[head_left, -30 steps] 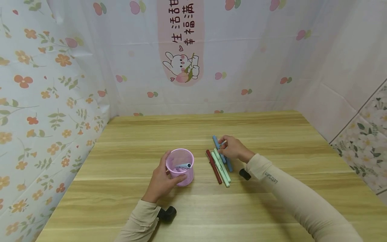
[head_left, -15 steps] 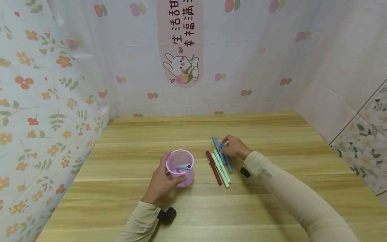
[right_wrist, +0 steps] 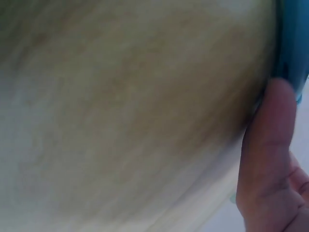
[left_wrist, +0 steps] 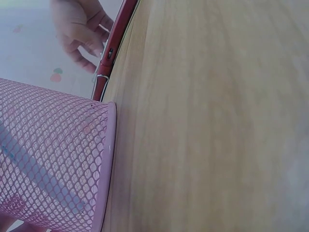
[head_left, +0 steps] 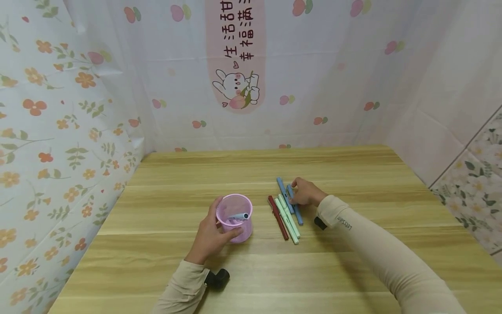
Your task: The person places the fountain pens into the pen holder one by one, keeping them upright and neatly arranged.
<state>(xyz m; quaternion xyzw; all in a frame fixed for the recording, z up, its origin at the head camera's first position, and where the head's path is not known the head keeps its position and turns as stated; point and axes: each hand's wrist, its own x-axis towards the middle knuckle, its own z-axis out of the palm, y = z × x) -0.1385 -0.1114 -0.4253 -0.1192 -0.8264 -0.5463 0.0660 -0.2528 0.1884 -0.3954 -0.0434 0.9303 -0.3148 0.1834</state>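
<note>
A red pen (head_left: 278, 218), two green pens (head_left: 286, 220) and one blue pen (head_left: 284, 193) lie between the right hand (head_left: 307, 192) and the pink cup (head_left: 245, 232), which the left hand (head_left: 208, 235) grips, a pale pen (head_left: 238, 216) inside; a second blue pen (head_left: 298, 215) lies against the right thumb (right_wrist: 268, 145), whether pinched cannot be told.

The right hand (head_left: 307, 192) has shifted rightward; the nearer blue pen (head_left: 299, 214) now shows its upper end just left of the fingertips (head_left: 295, 183); the farther blue pen (head_left: 283, 187), partly covered before, lies bared further left.
</note>
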